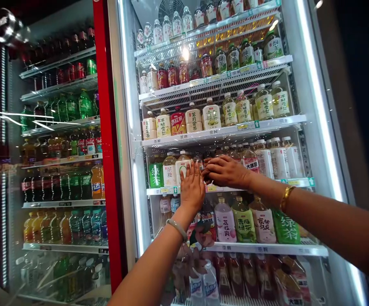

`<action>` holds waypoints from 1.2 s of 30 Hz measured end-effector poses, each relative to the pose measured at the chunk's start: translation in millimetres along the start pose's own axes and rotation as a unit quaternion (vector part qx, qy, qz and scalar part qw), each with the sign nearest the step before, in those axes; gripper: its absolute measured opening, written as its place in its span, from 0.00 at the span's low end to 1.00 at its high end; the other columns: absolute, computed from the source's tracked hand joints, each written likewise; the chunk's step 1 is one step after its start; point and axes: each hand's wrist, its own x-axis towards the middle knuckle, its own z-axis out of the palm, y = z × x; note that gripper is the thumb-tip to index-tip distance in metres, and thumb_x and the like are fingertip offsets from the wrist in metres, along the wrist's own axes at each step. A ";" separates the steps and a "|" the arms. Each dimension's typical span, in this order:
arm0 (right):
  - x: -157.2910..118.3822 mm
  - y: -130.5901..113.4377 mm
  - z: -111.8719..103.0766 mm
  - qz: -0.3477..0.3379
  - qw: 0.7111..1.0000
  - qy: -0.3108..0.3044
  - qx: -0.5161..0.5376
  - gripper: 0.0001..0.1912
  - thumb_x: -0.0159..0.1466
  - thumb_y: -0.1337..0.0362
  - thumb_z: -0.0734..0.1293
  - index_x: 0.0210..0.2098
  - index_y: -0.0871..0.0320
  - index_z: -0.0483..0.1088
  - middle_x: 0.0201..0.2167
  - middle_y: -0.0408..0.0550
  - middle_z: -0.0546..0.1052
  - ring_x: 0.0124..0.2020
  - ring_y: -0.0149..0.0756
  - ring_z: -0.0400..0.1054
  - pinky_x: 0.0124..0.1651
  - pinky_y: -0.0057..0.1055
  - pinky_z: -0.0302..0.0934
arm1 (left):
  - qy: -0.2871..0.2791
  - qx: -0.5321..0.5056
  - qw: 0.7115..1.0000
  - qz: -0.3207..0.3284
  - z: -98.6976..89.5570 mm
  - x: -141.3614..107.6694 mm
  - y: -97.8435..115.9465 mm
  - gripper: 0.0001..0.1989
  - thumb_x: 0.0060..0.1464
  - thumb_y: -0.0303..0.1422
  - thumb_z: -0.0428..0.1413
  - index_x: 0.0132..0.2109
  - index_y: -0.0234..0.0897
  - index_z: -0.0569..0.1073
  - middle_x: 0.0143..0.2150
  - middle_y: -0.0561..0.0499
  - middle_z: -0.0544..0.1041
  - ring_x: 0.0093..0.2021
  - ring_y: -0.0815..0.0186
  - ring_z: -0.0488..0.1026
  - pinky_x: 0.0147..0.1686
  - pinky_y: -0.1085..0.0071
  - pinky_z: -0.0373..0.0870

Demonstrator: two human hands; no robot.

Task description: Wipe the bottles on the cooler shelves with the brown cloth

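Step in hand, est.: L hand (192,189) & R hand (226,171) at fridge glass (203,238), fronting mid-shelf bottles (170,171). L fingers straight, slightly apart; R bent, hold can't tell. Next move prob. calls for light, even contact.

The bare left forearm (150,267) is angled up from the bottom edge, and the bare left hand (191,189) is raised flat, its back turned to the camera and its fingers pointed upward, slightly parted. The bare right forearm (324,216) is stretched in from the right; the bare right hand (227,171) is held sideways, fingers lightly bent (its palm is hidden) and directed toward the left hand, just beside it.
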 end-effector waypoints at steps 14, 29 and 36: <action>-46.7 23.3 -26.1 0.074 0.997 -0.013 -0.033 0.14 0.70 0.60 0.66 0.54 0.49 0.74 0.55 0.44 0.79 0.61 0.42 0.64 0.55 0.41 0.55 | 0.013 0.015 0.999 0.029 22.8 19.6 35.7 0.35 0.65 0.28 0.46 0.77 0.32 0.47 0.78 0.40 0.49 0.78 0.58 0.42 0.76 0.48 0.39; -78.2 27.7 -41.0 0.038 0.999 -0.018 -0.027 0.12 0.70 0.60 0.67 0.52 0.49 0.75 0.54 0.42 0.79 0.58 0.41 0.65 0.57 0.40 0.55 | 0.050 0.046 0.997 0.038 36.7 10.7 41.1 0.35 0.67 0.30 0.48 0.77 0.34 0.47 0.78 0.43 0.49 0.79 0.57 0.41 0.77 0.48 0.36; -38.0 31.8 -21.5 0.256 0.965 0.028 -0.052 0.15 0.68 0.59 0.67 0.53 0.54 0.75 0.55 0.52 0.78 0.59 0.49 0.63 0.54 0.46 0.53 | 0.036 0.047 0.998 0.030 36.5 10.6 43.7 0.34 0.68 0.31 0.47 0.77 0.34 0.48 0.78 0.42 0.50 0.79 0.57 0.40 0.77 0.47 0.36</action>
